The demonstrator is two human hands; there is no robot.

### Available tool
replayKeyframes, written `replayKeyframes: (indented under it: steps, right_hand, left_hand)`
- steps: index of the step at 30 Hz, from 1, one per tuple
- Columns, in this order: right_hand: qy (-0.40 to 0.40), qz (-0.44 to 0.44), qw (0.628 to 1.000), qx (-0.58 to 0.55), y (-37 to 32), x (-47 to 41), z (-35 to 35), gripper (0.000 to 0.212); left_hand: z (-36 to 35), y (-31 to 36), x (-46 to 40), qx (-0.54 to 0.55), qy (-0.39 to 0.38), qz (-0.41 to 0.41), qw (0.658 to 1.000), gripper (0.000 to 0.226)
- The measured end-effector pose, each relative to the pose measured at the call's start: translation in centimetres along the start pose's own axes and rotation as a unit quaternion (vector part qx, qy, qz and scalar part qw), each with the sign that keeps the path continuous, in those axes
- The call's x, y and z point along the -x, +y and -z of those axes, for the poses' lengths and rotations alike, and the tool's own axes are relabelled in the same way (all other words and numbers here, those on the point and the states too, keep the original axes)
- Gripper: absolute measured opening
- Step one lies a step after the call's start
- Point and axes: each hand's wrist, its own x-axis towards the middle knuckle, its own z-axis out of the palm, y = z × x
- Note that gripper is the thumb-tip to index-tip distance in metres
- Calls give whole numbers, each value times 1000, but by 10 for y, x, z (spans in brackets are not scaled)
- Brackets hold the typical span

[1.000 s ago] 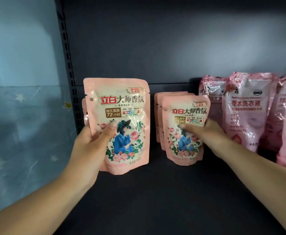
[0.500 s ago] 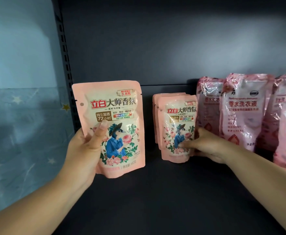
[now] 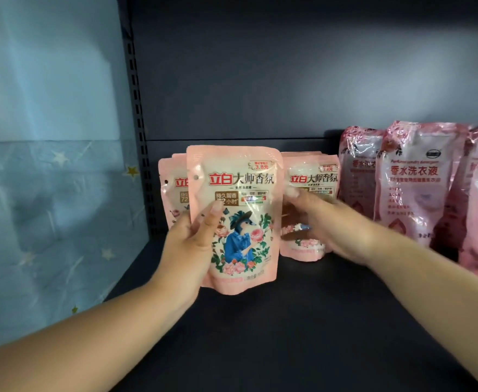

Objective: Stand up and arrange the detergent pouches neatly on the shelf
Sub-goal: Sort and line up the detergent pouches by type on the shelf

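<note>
My left hand grips a pink detergent pouch with a flower-and-bird print, upright above the dark shelf, thumb on its front. Behind it on the left stands a small stack of the same pouches, mostly hidden. Another stack of these pouches stands to the right. My right hand is blurred in front of that stack, fingers stretched towards the held pouch's right edge and holding nothing.
Taller pink laundry-liquid pouches stand in a row at the right of the shelf. A perforated metal upright bounds the shelf on the left, with a blue star-print cloth beyond it. The dark back panel is close behind the pouches.
My left hand has carried its pouch rightwards, towards the middle. My right hand has let go of the standing pouch and moved left and up towards the held one.
</note>
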Motion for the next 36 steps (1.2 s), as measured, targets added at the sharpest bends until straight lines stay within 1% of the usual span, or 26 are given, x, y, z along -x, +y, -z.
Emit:
replayKeyframes:
  steps: [1, 2, 5, 7, 9, 11, 13, 14, 15, 17, 18, 19, 20, 22, 25, 30, 33, 36]
  right_hand:
    - [-16, 5, 998, -61, 5, -2, -10, 52]
    - [-14, -1, 995, -96, 11, -6, -17, 47]
    - [59, -28, 992, -111, 24, -17, -33, 28]
    - [94, -35, 987, -129, 29, -21, -39, 24]
    - [99, -15, 985, -141, 30, -25, -46, 18]
    - [87, 10, 988, -130, 29, -29, -56, 22]
    - [80, 23, 988, -126, 28, -31, -65, 24]
    - [81, 27, 988, -127, 28, -32, -68, 24]
    - [80, 32, 988, -128, 27, -33, -71, 24]
    - [84, 40, 988, -124, 25, -37, -78, 25]
    - [87, 41, 988, -121, 24, -40, -81, 26]
    - [91, 41, 988, -118, 24, -43, -84, 26]
    - [97, 41, 987, -118, 25, -45, -86, 25]
    - [106, 41, 986, -120, 27, -47, -87, 23]
    - [113, 45, 984, -126, 30, -46, -83, 21]
    - [130, 38, 985, -105, 33, -45, -83, 20]
    - [136, 42, 985, -95, 34, -44, -81, 20]
    - [138, 41, 987, -77, 35, -45, -80, 24]
  left_hand:
    - [-2, -1, 1, -1, -4, -4, 1000, 45]
    - [-2, -2, 2, -6, -6, -9, 1000, 42]
    - [2, -2, 2, -38, -9, 0, 999, 39]
    - [9, -1, -1, -66, -36, 14, 997, 43]
    - [21, 0, -3, -111, -84, 10, 990, 52]
    - [39, 2, -2, -136, -149, 22, 979, 70]
    - [58, 4, 3, -157, -197, 74, 965, 84]
    - [66, 4, 4, -174, -203, 98, 958, 84]
    - [73, 3, 4, -196, -191, 110, 955, 78]
    - [81, 1, 0, -231, -133, 102, 958, 51]
    - [83, 0, -1, -228, -109, 99, 962, 39]
    - [82, 1, -1, -219, -94, 99, 966, 30]
    - [82, 0, 0, -213, -89, 101, 968, 27]
    - [83, -1, 1, -233, -103, 91, 963, 31]
    - [83, -2, 2, -287, -138, 68, 945, 41]
    - [81, -2, 2, -291, -133, 70, 945, 46]
    - [81, -4, 0, -291, -134, 66, 945, 43]
    - [81, -6, -2, -293, -135, 66, 944, 42]
